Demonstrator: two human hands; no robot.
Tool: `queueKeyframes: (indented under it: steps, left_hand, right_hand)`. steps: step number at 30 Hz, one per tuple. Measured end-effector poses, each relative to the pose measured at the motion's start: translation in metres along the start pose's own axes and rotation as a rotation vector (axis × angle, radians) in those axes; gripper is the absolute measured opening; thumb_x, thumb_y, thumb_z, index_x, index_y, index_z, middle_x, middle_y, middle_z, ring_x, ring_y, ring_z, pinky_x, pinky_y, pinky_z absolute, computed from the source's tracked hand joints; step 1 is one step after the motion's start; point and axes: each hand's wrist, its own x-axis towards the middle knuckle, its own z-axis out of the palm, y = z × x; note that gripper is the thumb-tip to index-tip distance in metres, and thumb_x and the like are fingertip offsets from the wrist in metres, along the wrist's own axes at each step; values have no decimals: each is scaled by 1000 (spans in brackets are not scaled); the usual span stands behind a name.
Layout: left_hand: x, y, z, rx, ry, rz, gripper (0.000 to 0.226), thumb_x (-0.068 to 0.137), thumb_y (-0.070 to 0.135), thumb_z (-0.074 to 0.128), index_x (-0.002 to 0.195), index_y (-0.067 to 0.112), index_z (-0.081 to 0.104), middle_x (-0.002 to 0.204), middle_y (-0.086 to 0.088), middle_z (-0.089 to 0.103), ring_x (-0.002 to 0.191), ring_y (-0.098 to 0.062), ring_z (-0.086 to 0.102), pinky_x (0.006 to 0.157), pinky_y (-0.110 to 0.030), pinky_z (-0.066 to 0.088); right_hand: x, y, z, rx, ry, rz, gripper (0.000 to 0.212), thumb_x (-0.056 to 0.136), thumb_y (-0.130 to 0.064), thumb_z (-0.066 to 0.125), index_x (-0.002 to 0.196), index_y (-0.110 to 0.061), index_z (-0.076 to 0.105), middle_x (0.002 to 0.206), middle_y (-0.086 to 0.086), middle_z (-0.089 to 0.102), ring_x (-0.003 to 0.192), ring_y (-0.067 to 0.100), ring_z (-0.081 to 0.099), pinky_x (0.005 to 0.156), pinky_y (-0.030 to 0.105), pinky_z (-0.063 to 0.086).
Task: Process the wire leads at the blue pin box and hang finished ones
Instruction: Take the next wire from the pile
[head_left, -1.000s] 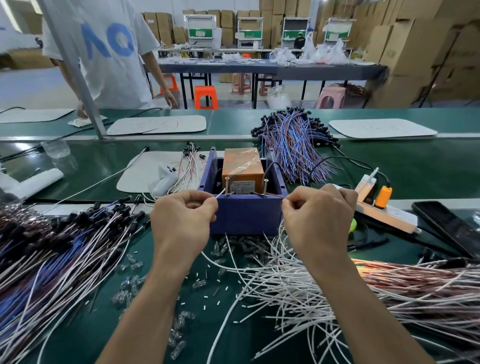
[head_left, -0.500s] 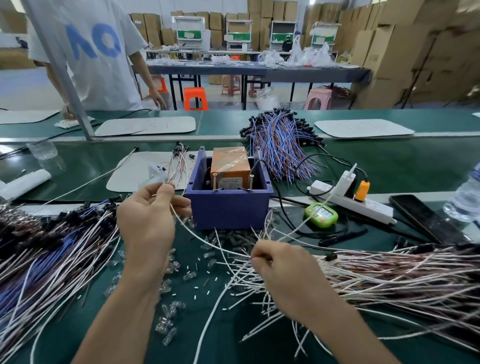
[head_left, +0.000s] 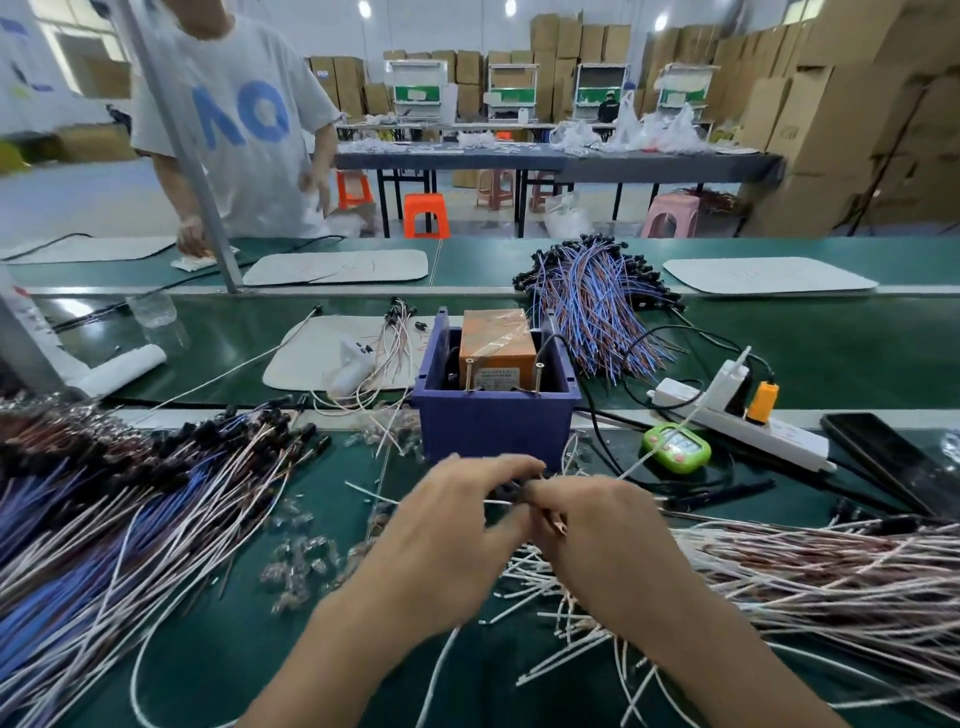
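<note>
I see the left hand (head_left: 452, 525) and right hand (head_left: 602, 530) meeting just in front of the dark blue plastic pin box (head_left: 496, 423), both pinching a thin white wire lead (head_left: 497, 502) between them.

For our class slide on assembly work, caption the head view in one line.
Left hand and right hand pinch a wire lead before the blue pin box.
</note>
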Motion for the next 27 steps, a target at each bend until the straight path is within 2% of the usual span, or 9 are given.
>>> queueKeyframes:
  steps: [1,4,7,9,11,16,19,23,27]
  left_hand:
    - [2,-1,4,-49,-59,-21,23,99,38,62,121,41,68,119,25,71,111,6,57,109,-19,39]
    - [8,-5,3,-238,-135,-103,13,99,34,68,105,43,75,96,26,75,93,6,68,86,-24,54]
    - [15,-8,1,-196,-190,-131,13,98,38,69,98,50,74,86,22,75,81,1,67,75,-24,53]
    - [18,-8,2,-158,-191,-136,13,98,39,68,92,49,75,82,12,75,71,-6,64,68,-27,50]
    - [20,-7,3,-159,-155,-132,15,97,39,70,88,50,75,78,6,73,63,-9,57,61,-27,45]
    - [25,-1,8,-140,-139,-142,19,97,36,70,85,50,74,76,5,72,53,-8,47,52,-21,39]
    - [32,8,19,-172,-131,-126,17,97,36,70,83,44,77,78,11,75,67,-16,64,65,-33,53]
    - [46,29,52,-147,-119,-90,13,95,35,73,86,39,81,70,15,73,53,-5,57,50,-22,46]
    - [59,31,75,-85,-163,-116,12,94,29,74,92,36,83,74,19,72,58,4,62,47,-12,41]
  right_hand:
    - [0,0,-4,9,-2,-8,11,93,-33,61,94,-31,72,78,-7,72,70,15,62,62,33,45]
    - [-3,5,-14,121,-46,22,7,95,-35,64,95,-33,70,76,-14,69,72,10,58,67,28,46]
    - [-9,10,-19,187,-37,56,7,97,-29,62,100,-36,63,74,-16,65,69,8,56,66,23,44]
    - [-15,14,-24,145,-38,65,10,99,-32,60,103,-39,54,75,-14,65,67,9,54,66,25,45]
    - [-20,18,-31,37,-25,40,8,101,-34,58,106,-39,54,76,-14,65,69,9,55,67,27,44]
    - [-36,47,-62,-114,70,59,15,88,-21,79,96,-34,78,83,-20,75,69,-4,58,70,11,37]
    - [-51,73,-82,-68,98,130,20,84,-14,83,96,-29,82,87,-19,75,72,-17,50,79,11,35]
    - [-74,106,-97,-131,83,224,16,87,-17,81,99,-28,83,86,-16,75,85,6,63,88,30,43]
    - [-99,142,-111,-255,108,355,13,85,-20,83,92,-30,84,85,-17,76,86,13,59,88,33,33]
